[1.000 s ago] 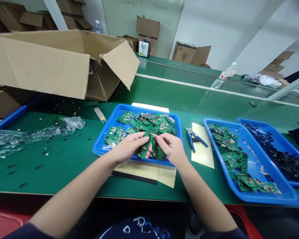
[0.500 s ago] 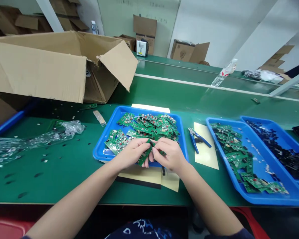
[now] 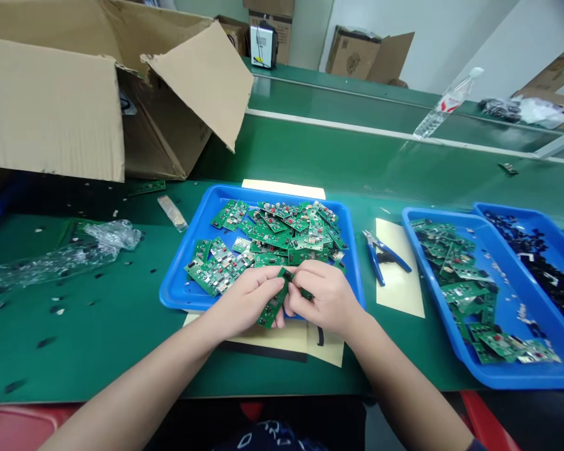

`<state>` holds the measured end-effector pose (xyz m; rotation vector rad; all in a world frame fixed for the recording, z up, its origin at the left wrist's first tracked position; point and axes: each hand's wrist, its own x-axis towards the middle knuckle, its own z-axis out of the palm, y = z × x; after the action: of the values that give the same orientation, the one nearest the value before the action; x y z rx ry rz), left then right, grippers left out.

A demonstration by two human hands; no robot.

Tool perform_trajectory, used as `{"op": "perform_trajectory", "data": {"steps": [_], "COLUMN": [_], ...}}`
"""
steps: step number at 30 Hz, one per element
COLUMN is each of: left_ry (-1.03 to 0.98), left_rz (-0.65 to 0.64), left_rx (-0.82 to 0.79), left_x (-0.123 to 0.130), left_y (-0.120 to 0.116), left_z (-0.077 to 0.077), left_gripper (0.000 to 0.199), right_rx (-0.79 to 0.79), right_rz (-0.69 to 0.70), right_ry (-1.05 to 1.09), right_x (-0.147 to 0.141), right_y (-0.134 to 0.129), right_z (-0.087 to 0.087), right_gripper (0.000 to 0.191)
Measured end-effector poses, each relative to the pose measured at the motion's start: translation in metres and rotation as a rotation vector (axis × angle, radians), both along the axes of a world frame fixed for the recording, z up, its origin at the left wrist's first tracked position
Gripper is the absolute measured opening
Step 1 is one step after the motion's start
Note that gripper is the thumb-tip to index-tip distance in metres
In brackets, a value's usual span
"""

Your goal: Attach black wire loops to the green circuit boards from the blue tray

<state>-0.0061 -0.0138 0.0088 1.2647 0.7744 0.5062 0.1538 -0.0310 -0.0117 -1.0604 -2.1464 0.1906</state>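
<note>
Over the near edge of the middle blue tray [image 3: 168, 285], my left hand [image 3: 250, 297] is closed around a green circuit board [image 3: 271, 308], which slants down towards me. My right hand [image 3: 323, 294] is closed too, its thumb and fingers pinching the other end of this board near a small black part [image 3: 287, 274]. Whether the right fingers also grip that part is hidden. Behind both hands, a heap of green circuit boards [image 3: 267, 237] with red and white components fills much of the tray. Yellowish paper [image 3: 263, 335] lies under the tray's near edge.
Blue-handled cutters [image 3: 380, 255] rest on yellow paper [image 3: 407, 285] to the right. Beyond are a blue tray of boards [image 3: 502, 313] and a blue tray of black parts [image 3: 559, 250]. Left are clear plastic wrap [image 3: 75, 254] and a large open carton [image 3: 51, 106]. A water bottle [image 3: 444, 109] leans behind.
The camera view has tilted downward and come closer, so the background sits higher. Both hands stay on the circuit board, with only slight finger movement.
</note>
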Motion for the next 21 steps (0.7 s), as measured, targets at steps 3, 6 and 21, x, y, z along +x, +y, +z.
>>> {"op": "perform_trajectory", "data": {"steps": [3, 6, 21], "left_ry": [0.047, 0.097, -0.007], "left_rz": [0.01, 0.043, 0.211], "left_rx": [0.021, 0.091, 0.15], "left_x": [0.0, 0.0, -0.003], "left_y": [0.0, -0.001, -0.006], "left_z": [-0.002, -0.004, 0.002], "left_gripper": [0.027, 0.03, 0.04], "right_rx": [0.002, -0.026, -0.106], "right_rz": [-0.007, -0.023, -0.047], "right_ry": [-0.011, -0.012, 0.322], "right_x": [-0.001, -0.002, 0.008], "right_y": [0.003, 0.004, -0.001], "right_z": [0.0, 0.001, 0.003], "right_gripper": [0.03, 0.029, 0.008]}}
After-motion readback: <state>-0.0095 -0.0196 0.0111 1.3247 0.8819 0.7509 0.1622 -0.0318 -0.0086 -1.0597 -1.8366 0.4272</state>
